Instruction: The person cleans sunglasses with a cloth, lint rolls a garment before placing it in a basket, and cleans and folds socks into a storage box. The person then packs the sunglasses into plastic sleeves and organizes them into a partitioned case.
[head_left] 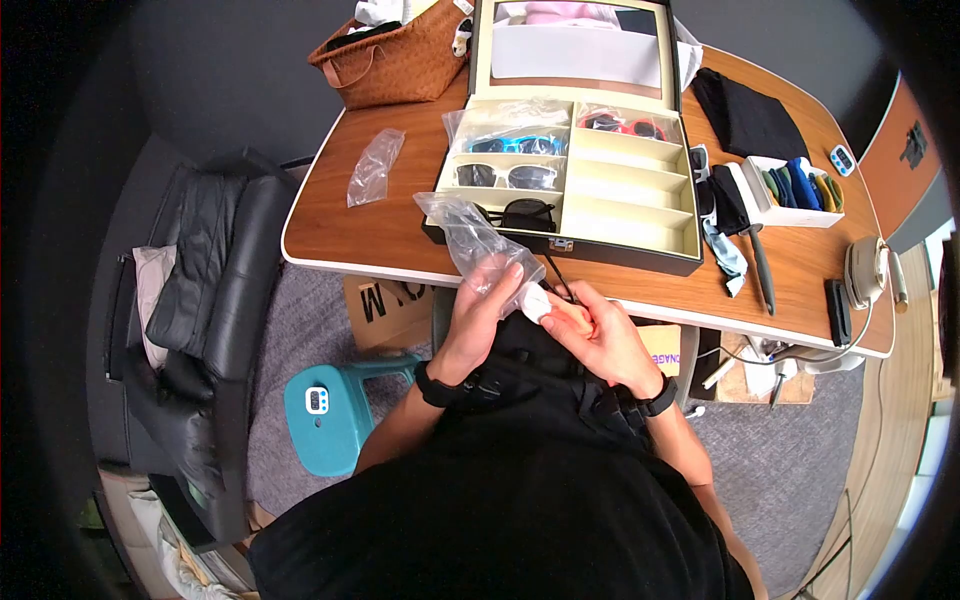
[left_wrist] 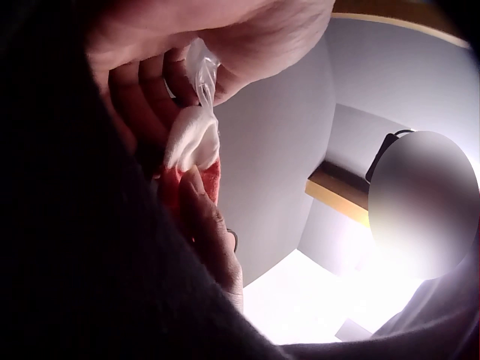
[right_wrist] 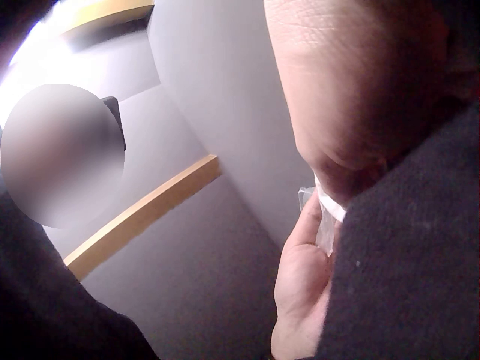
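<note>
In the head view my left hand (head_left: 474, 325) grips a crumpled clear plastic bag (head_left: 470, 240) near the table's front edge. My right hand (head_left: 615, 345) pinches a soft fabric piece, white at one end (head_left: 536, 303) and salmon-red at the other; its exact kind cannot be told. Its white end lies at the mouth of the bag, between the two hands. The left wrist view shows the white part (left_wrist: 193, 139) against the plastic and a finger pressed on the red part. In the right wrist view my right hand (right_wrist: 360, 97) mostly hides the fabric.
Behind the hands stands an open sunglasses case (head_left: 630, 250) with several pairs in its compartments. Another clear bag (head_left: 376, 168) lies left of it, near a brown woven basket (head_left: 400, 65). To the right are a white box (head_left: 790, 215) of rolled fabrics and a dark-handled knife (head_left: 763, 275).
</note>
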